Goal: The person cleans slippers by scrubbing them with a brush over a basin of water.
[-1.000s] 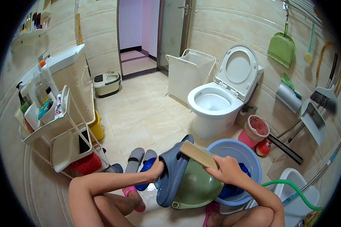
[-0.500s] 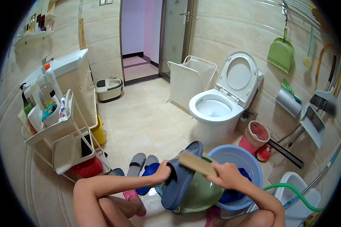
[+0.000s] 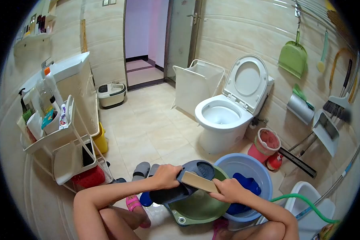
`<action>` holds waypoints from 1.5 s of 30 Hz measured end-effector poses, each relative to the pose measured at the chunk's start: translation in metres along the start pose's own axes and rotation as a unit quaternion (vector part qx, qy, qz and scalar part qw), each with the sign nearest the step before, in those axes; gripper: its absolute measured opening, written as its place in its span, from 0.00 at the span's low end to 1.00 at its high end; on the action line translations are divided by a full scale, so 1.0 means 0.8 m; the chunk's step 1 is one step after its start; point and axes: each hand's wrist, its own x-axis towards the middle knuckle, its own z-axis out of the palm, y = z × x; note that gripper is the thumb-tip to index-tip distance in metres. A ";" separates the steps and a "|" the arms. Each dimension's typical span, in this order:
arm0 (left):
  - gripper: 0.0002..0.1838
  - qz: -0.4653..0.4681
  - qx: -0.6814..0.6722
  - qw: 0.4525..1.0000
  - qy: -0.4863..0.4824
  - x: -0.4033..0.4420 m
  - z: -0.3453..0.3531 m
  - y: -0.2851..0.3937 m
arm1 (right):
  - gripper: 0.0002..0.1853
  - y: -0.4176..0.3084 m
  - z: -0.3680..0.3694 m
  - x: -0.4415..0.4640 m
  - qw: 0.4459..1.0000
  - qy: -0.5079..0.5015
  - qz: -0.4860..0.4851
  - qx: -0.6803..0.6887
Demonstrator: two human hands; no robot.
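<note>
My left hand (image 3: 165,177) grips a dark blue-grey slipper (image 3: 169,195) by its side, tilted over the green basin (image 3: 204,212). In my right hand (image 3: 230,190) is a scrubbing brush (image 3: 199,183) with a flat beige back, laid across the slipper's strap; its bristles are hidden. The green basin stands on the floor between my feet, its inside partly covered by the slipper. Touching it on the right, a light blue basin (image 3: 269,180) holds blue slippers (image 3: 247,187). Grey slippers (image 3: 141,171) lie on the floor beyond my left forearm.
A white toilet (image 3: 216,138) with raised lid stands ahead, beside a pink bin (image 3: 264,146) and a red bottle (image 3: 274,162). On the left is a shelf rack (image 3: 48,150) of bottles. A green hose (image 3: 308,200) runs at the right, past a white stool-like object (image 3: 302,196).
The slipper has turned from steeply upright to a flatter slant, its lower end swinging left. My left hand has shifted left and up, and the brush has moved slightly left and lower.
</note>
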 end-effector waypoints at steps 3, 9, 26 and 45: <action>0.18 0.010 0.001 1.000 -0.030 -0.006 0.003 0.007 | 0.23 0.011 0.002 0.002 0.996 0.030 0.083 -0.020; 0.17 -0.022 -0.099 0.995 -0.008 -0.004 -0.007 0.019 | 0.22 0.006 -0.007 -0.002 0.989 0.048 0.126 0.058; 0.19 0.000 -0.139 0.989 0.046 0.002 -0.003 0.019 | 0.22 0.007 -0.016 -0.005 0.993 0.019 0.067 0.093; 0.20 -0.016 -0.194 0.980 0.038 -0.002 -0.002 0.027 | 0.20 0.003 -0.020 -0.009 0.993 0.042 0.047 0.098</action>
